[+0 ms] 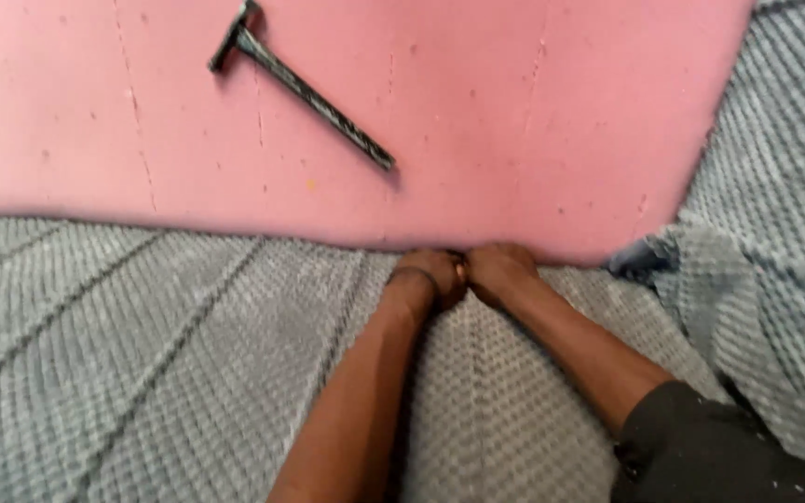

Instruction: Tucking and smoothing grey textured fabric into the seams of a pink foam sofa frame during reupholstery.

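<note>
A grey quilted fabric sheet lies over a pink surface. My left hand and my right hand are side by side at the fabric's far edge, fingers curled down and gripping that edge where it meets the pink surface. A thin band sits on my left wrist. A dark hammer lies on the pink surface, well beyond both hands and to the left.
More of the same grey fabric rises in folds at the right, with a dark blue bit showing at its edge. A dark sleeve covers my right upper arm.
</note>
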